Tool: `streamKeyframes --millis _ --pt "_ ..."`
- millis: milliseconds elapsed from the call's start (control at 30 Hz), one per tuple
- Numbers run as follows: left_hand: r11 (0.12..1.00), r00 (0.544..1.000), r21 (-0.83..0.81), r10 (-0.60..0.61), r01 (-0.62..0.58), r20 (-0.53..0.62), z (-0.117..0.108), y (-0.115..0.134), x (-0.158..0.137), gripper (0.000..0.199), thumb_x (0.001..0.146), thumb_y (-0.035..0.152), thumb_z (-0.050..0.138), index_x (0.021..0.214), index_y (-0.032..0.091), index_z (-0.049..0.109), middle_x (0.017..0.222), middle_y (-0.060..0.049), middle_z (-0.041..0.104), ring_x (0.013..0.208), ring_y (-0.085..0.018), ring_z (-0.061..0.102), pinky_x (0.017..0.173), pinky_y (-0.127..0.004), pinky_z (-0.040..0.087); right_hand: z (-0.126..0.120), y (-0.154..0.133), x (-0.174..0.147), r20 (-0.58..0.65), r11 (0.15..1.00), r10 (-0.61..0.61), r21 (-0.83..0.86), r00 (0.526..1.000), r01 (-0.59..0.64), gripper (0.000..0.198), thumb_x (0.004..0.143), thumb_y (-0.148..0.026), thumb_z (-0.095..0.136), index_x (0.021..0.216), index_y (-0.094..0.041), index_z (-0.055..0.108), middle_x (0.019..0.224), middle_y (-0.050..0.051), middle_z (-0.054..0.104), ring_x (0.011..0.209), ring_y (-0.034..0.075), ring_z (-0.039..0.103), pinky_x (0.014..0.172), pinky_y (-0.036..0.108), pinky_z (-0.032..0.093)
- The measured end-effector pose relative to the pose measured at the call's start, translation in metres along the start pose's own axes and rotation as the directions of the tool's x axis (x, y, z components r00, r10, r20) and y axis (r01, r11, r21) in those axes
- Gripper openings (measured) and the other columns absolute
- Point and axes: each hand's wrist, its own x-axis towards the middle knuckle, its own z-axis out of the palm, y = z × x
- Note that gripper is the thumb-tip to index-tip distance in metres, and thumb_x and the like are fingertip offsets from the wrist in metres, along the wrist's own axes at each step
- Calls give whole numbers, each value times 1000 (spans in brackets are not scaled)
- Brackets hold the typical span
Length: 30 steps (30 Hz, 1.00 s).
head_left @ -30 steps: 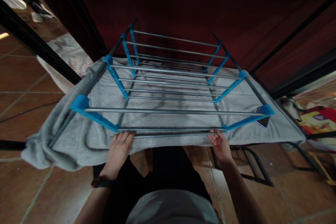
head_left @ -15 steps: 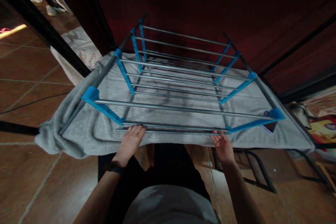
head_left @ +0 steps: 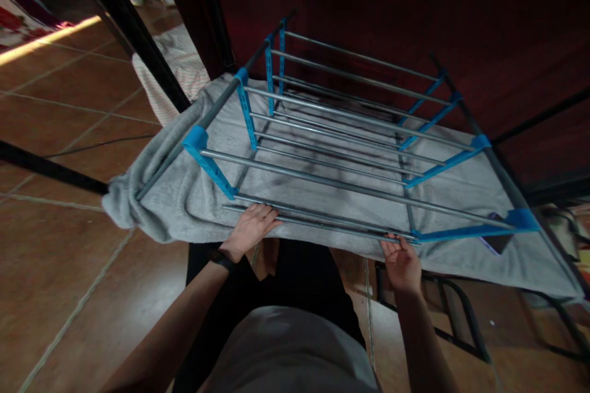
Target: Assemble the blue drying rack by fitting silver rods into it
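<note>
A rack of grey metal tubes with blue plastic brackets [head_left: 209,166] lies on a grey blanket [head_left: 299,196]. Along its near side, a loose metal tube [head_left: 332,228] runs close to the rack's lowest front bar. My left hand [head_left: 253,226] has its fingers closed over this tube near the left end, palm down. Near the other end, beside the right front bracket [head_left: 461,233], my right hand [head_left: 402,261] pinches the same tube with the palm turned up. Part of the left fingers' grip is hidden from above.
A dark phone-like object [head_left: 498,239] lies on the blanket under the right front bracket. Black metal posts [head_left: 138,37] stand at the left, a dark red panel [head_left: 350,0] behind. Below is a tiled floor [head_left: 74,282] with a black metal frame [head_left: 465,313] at the right.
The view has turned, so the rack appears tilted and shifted to the right. Both hands stay on the loose tube, whose left end sits a little farther from the lowest front bar.
</note>
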Motion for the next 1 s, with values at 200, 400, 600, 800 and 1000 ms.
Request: streamKeyframes --millis 200,400,600,800,1000 --pt "999 999 46 20 -22 42 -3 -1 2 22 99 31 47 101 18 64 89 -8 64 86 -23 58 80 -37 42 1 3 0 -16 998 -34 -45 999 34 13 78 -30 75 85 -22 67 93 -1 72 97 11 68 95 29 55" --pt "1000 998 29 -1 -1 63 -2 -1 3 20 98 26 46 102 18 64 89 -8 64 86 -24 58 80 -39 42 0 6 -1 -14 994 -69 -82 998 68 19 76 -35 79 83 -24 66 95 -2 72 97 12 68 96 32 54" --pt "1000 995 30 -1 -2 97 -5 0 5 20 98 23 45 103 19 64 89 -8 63 85 -24 57 79 -38 41 1 6 0 -27 994 -65 -95 998 62 21 78 -38 77 89 -24 67 91 -3 72 90 11 68 90 30 56" --pt "997 994 75 10 -19 107 -3 0 4 19 97 22 46 104 18 63 89 -7 63 85 -24 57 79 -38 41 5 5 -1 -21 995 -65 -73 998 63 20 82 -41 73 93 -25 67 89 -4 72 87 10 68 87 28 56" --pt "998 993 59 9 -16 117 -5 0 4 20 97 21 45 103 19 64 90 -8 63 85 -24 58 79 -38 42 5 5 -2 -43 993 -87 -83 995 83 24 84 -46 70 95 -26 67 90 -3 71 91 11 68 92 30 55"
